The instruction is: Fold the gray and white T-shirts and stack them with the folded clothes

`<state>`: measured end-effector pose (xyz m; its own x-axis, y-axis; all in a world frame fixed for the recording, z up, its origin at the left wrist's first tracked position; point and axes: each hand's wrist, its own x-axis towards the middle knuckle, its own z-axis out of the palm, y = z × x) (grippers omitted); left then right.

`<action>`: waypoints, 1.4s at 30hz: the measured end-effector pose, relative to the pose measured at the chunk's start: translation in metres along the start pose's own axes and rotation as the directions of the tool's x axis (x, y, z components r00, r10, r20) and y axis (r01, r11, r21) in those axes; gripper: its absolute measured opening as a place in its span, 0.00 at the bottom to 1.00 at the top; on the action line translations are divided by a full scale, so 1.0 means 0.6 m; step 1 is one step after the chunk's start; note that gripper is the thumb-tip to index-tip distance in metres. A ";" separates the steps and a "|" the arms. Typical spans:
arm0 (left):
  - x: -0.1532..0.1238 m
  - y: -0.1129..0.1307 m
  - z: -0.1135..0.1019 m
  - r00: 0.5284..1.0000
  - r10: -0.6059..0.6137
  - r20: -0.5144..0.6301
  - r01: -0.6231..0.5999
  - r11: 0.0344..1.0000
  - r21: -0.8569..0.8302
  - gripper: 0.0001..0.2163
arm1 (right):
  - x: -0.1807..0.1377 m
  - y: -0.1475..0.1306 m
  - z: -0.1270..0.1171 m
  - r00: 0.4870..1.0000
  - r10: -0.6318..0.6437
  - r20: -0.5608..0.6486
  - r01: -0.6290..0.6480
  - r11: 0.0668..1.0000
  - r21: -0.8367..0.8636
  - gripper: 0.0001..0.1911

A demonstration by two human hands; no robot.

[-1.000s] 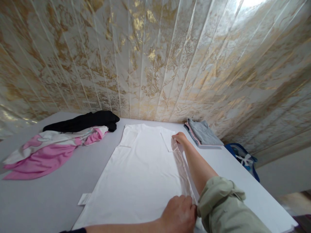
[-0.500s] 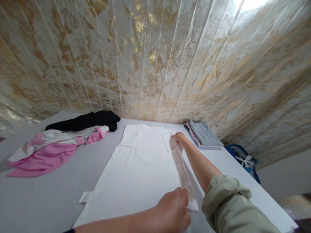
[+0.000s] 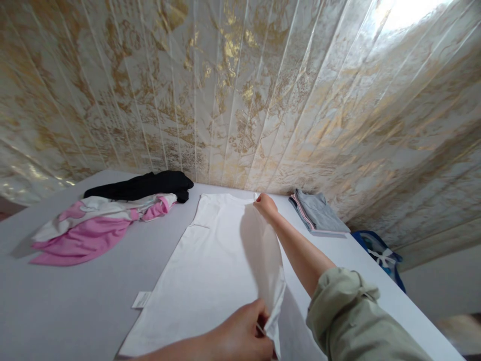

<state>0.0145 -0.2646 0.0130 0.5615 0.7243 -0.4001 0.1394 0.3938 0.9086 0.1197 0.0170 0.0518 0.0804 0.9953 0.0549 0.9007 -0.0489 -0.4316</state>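
A white T-shirt (image 3: 210, 271) lies spread on the table, its neck away from me and its left sleeve tucked in. My right hand (image 3: 266, 205) pinches the shirt's far right edge near the shoulder. Close to me, my left hand (image 3: 246, 328) grips the same side near the hem. Between the two hands the right side is lifted off the table and curves inward, with a shadow beneath it. A white label (image 3: 142, 300) sticks out from the shirt's left side. Parts of the fingers of my left hand are hidden.
On the left lie a crumpled pink and white garment (image 3: 93, 233) and a black garment (image 3: 145, 185). A stack of folded grey clothes (image 3: 319, 210) sits at the back right. A blue-edged bag (image 3: 381, 255) is beyond the right edge. A gold-patterned curtain (image 3: 225, 100) hangs behind the table (image 3: 75, 301).
Both hands have moved left, raising the shirt's right side and drawing it inward. The right sleeve, folded flat earlier, no longer shows. The view has shifted slightly.
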 end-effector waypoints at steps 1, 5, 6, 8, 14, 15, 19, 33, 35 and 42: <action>-0.002 -0.004 -0.003 1.000 -0.022 -0.001 0.022 1.000 -0.017 0.13 | 0.000 -0.011 0.008 1.000 -0.011 0.010 0.011 1.000 0.010 0.09; -0.017 -0.011 -0.021 1.000 -0.010 -0.026 0.010 1.000 0.006 0.17 | 0.008 -0.034 0.031 0.996 -0.059 0.067 0.053 0.994 0.092 0.07; -0.022 -0.012 -0.026 1.000 0.014 0.000 -0.014 1.000 -0.016 0.17 | 0.012 -0.032 0.033 0.995 -0.068 0.070 0.060 0.992 0.112 0.09; -0.029 -0.017 -0.033 0.991 0.087 0.099 -0.076 0.991 -0.110 0.17 | 0.019 -0.018 0.031 0.995 -0.076 0.058 0.068 0.989 0.128 0.13; -0.018 -0.051 -0.032 0.981 0.077 0.178 -0.038 0.976 -0.213 0.22 | -0.006 0.041 0.024 0.988 -0.154 0.007 0.153 0.988 0.028 0.17; -0.014 -0.058 -0.030 0.991 0.015 0.134 0.017 0.971 -0.238 0.24 | -0.019 0.045 0.028 0.983 -0.185 0.006 0.185 0.983 0.005 0.17; -0.008 -0.080 -0.025 0.992 -0.097 0.083 0.120 0.933 -0.338 0.20 | -0.072 0.046 0.062 0.946 -0.321 0.042 0.323 0.945 -0.057 0.19; -0.028 -0.045 -0.030 0.959 -0.284 -0.014 0.281 0.954 -0.101 0.17 | -0.105 -0.005 0.040 0.970 -0.203 0.133 0.236 0.915 -0.327 0.15; -0.030 -0.039 -0.030 0.952 -0.307 -0.016 0.304 0.948 -0.093 0.18 | -0.109 -0.015 0.047 0.972 -0.172 0.160 0.217 0.919 -0.328 0.15; -0.029 -0.038 -0.025 0.949 -0.312 -0.044 0.310 0.949 -0.055 0.15 | -0.090 -0.027 0.051 0.981 -0.069 0.184 0.127 0.938 -0.322 0.11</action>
<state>-0.0108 -0.2775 -0.0028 0.4536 0.5890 -0.6688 0.2611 0.6297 0.7317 0.0875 -0.0333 0.0281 -0.0621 0.9947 -0.0816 0.9927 0.0530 -0.1085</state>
